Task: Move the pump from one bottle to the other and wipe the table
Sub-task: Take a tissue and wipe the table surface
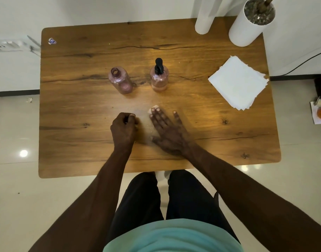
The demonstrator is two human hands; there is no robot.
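Head view, looking down over a wooden table [210, 128]. Person stands at the near edge, both bare forearms reaching in.

Right hand [167, 130]: palm down, fingers spread and flat, pressing a white tissue [153, 108] against the tabletop. Only the tissue's edges show, past the fingertips and along the hand's left side; the rest is hidden under the palm. The hand is slightly blurred.

Left hand [123, 128]: curled into a loose fist, knuckles resting on the wood just left of the right hand. Cannot tell whether anything sits inside the fist.

Two pinkish see-through bottles stand upright near the table's middle, beyond the hands and apart from each other. Left bottle [120, 80]: neck open, no top on it. Right bottle [159, 79]: black pump [158, 66] seated in its neck, some pale liquid in the lower part.

Stack of white napkins [238, 82] lies toward the right side, turned at an angle, well apart from the bottles. Far right corner: a white cylindrical planter [247, 28] with gravel on top and a stem rising from it; beside it a white roll [204, 19] standing upright. A small sticker [52, 41] sits near the far left corner.

Dark trousers and a light green shirt show at the bottom of the view.
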